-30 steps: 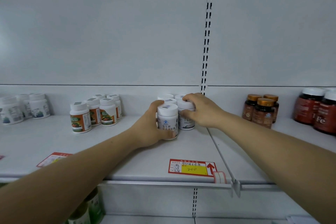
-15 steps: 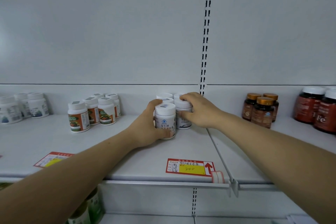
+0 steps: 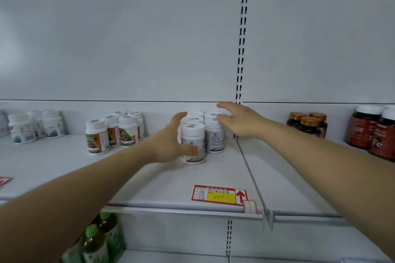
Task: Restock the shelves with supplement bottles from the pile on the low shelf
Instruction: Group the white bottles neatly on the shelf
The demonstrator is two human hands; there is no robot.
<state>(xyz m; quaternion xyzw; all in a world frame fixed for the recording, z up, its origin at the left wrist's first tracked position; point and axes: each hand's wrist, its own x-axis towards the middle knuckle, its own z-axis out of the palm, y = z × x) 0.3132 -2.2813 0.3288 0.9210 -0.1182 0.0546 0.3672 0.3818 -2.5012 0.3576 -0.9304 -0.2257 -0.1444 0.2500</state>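
Observation:
A cluster of white supplement bottles with white caps stands mid-shelf on the white shelf [image 3: 171,181]. The front bottle [image 3: 193,134] is upright, and a second one [image 3: 214,139] stands just behind and to its right, with more behind them. My left hand [image 3: 168,143] is beside the front bottle with fingers loosened; only the thumb touches its lower front. My right hand [image 3: 239,121] hovers with spread fingers just right of the second bottle's cap, holding nothing.
Orange-labelled white bottles [image 3: 97,136] and more white bottles [image 3: 23,128] stand to the left. Amber bottles with gold caps [image 3: 307,124] and red bottles [image 3: 372,130] stand to the right. A red-yellow price tag [image 3: 218,195] lies near the front edge. Green-capped bottles [image 3: 96,241] sit on the shelf below.
Both hands have let go of the white bottles. My left fingers have opened away from the front bottle, and my right hand has lifted off the second bottle's cap.

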